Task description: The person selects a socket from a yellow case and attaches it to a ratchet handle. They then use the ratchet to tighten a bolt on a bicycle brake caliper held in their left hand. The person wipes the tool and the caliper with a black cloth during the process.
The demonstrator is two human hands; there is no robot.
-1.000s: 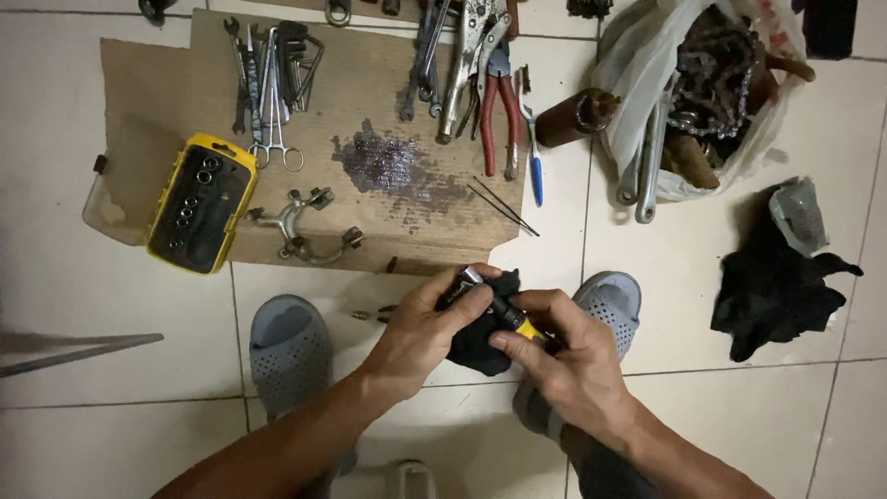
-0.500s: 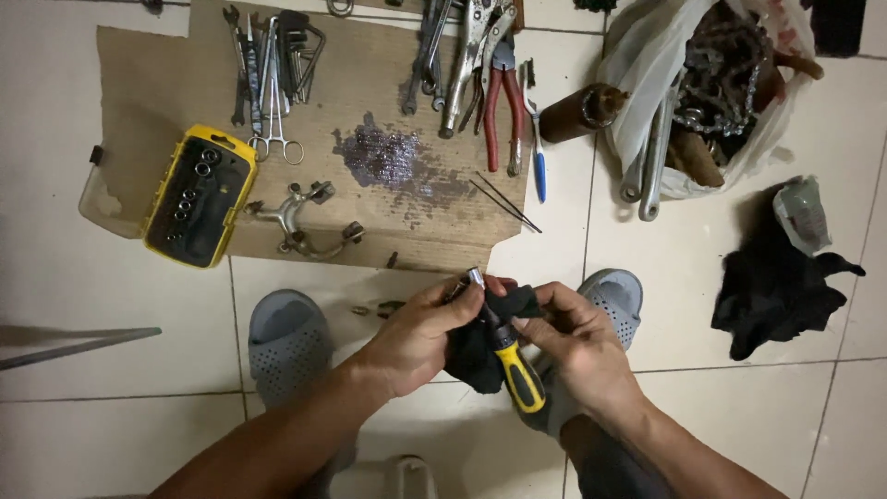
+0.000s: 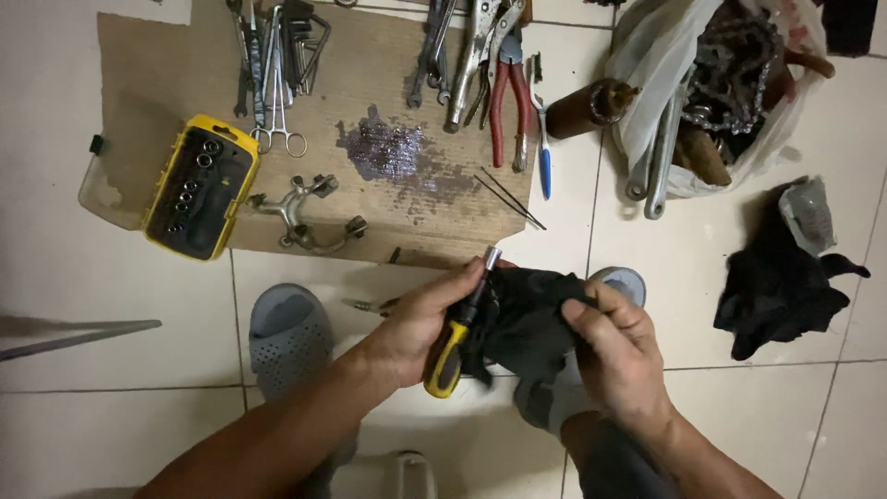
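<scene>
While left hand (image 3: 420, 323) holds ribbed screwdriver (image 3: 459, 334), crumpled cloth (image 3: 527, 319)

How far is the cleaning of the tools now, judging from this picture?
In hand: the left hand grips a screwdriver with a yellow and black handle, and the right hand presses a black cloth against it. Done: nothing shows for certain. Left, probably: the pliers, the wrenches and a brake caliper lie untouched on the cardboard, which has a dark stain.
</scene>
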